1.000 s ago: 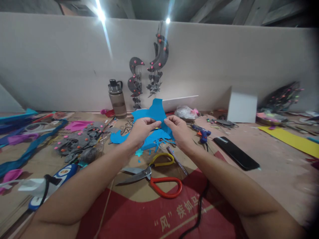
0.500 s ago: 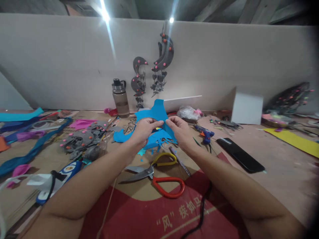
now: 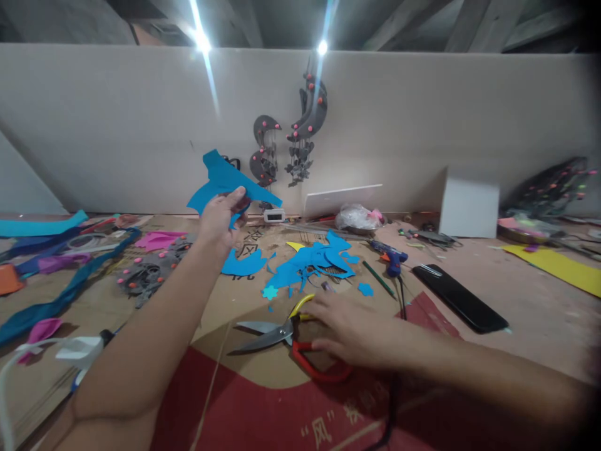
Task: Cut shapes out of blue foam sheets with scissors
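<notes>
Work looks partway along, though exactly how much is left cannot be told. Nearest, the right hand (image 3: 347, 327) is part-open over the spread scissors (image 3: 285, 329), thumb by the red handle (image 3: 323, 377) and fingers at the yellow handle (image 3: 297, 306); no firm grip shows. Just beyond the scissors, a blue flower (image 3: 365, 289) and a heap of blue scraps (image 3: 323, 255) lie already cut. Farther out, past the scissors and to their left, the left hand (image 3: 220, 219) is closed, pinching a larger blue sheet (image 3: 222, 179) in the air; this piece seems unfinished.
</notes>
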{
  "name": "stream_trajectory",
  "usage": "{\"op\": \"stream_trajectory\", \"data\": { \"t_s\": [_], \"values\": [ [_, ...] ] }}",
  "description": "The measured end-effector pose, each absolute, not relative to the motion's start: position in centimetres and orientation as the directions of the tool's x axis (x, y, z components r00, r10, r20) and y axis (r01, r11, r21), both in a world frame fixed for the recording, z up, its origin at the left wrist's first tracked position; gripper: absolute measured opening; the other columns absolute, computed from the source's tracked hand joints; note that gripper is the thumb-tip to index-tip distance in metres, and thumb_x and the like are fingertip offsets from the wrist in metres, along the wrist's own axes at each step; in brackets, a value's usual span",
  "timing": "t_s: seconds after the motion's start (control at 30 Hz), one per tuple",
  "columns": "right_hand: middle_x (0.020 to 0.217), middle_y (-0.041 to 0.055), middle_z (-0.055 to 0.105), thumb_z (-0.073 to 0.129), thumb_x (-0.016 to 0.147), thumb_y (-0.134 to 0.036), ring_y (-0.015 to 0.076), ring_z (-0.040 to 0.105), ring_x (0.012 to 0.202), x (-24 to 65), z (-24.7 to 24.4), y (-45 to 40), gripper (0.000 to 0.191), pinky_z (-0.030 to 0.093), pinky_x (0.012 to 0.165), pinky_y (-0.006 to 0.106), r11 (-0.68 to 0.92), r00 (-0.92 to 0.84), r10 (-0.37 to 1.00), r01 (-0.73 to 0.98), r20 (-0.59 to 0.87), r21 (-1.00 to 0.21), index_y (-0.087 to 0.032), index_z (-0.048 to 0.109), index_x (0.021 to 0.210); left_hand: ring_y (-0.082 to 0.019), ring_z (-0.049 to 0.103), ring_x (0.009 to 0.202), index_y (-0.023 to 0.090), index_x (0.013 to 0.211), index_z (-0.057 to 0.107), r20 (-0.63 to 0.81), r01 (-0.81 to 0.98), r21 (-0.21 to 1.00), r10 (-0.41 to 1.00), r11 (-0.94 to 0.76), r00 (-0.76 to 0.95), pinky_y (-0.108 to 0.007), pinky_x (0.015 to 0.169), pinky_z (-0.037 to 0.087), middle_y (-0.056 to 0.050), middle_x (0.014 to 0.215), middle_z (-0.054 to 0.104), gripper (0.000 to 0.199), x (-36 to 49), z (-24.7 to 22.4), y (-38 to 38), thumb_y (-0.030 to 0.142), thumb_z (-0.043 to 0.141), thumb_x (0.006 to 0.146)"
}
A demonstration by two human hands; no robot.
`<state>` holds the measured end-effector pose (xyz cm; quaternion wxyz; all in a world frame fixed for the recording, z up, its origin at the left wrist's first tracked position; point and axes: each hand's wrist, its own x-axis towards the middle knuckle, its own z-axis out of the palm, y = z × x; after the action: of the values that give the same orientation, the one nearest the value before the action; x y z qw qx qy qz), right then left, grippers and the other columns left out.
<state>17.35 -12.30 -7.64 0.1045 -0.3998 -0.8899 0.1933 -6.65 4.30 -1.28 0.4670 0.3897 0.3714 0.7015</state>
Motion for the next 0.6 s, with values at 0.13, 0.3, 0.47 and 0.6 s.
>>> {"op": "stream_trajectory", "data": {
  "t_s": [0.13,0.3,0.47,0.6],
  "values": [
    [0.126,0.0139,0.055,0.069,0.084,-0.024,0.0276,0.053,0.113,17.2,-9.3,-13.6,0.044,0.046,0.098,0.044,0.632,-0.679,0.734,0.696,-0.027,-0.341,-0.02,0.058,0.127,-0.018,0.066,0.085,0.023,0.073,0.054,0.208,-0.369,0.882,0.945,-0.292,-0.251,-0.026,0.058,0.046,-0.001,0.078,0.067,0.034,-6.9,-1.4,4.5,0.034,0.085,0.062],
    [0.127,0.015,0.053,0.064,0.083,-0.018,0.0285,0.05,0.117,17.3,-9.8,-12.5,0.056,0.043,0.1,0.046,0.713,-0.741,0.67,0.63,0.035,-0.306,-0.021,0.052,0.137,-0.018,0.065,0.082,0.023,0.071,0.053,0.189,-0.346,0.901,0.953,-0.264,-0.235,-0.027,0.058,0.046,-0.001,0.075,0.065,0.033,-6.4,-1.4,4.4,0.034,0.083,0.065],
    [0.123,0.0165,0.051,0.067,0.073,-0.02,0.0287,0.051,0.109,17.4,-9.0,-12.4,0.078,0.047,0.091,0.045,0.664,-0.706,0.708,0.669,-0.007,-0.334,-0.019,0.042,0.148,-0.019,0.065,0.082,0.023,0.07,0.052,0.188,-0.348,0.899,0.953,-0.264,-0.237,-0.028,0.059,0.047,-0.001,0.072,0.064,0.034,-6.5,-1.2,4.2,0.035,0.084,0.064],
    [0.119,0.0115,0.05,0.068,0.074,-0.024,0.0248,0.053,0.104,17.4,-8.5,-12.6,0.079,0.049,0.091,0.04,0.586,-0.63,0.774,0.671,0.068,-0.453,-0.027,0.041,0.148,-0.017,0.065,0.08,0.023,0.073,0.054,0.199,-0.386,0.88,0.952,-0.277,-0.231,-0.027,0.059,0.047,0.001,0.074,0.065,0.036,-6.7,-1.4,4.5,0.033,0.086,0.061]
  ]
}}
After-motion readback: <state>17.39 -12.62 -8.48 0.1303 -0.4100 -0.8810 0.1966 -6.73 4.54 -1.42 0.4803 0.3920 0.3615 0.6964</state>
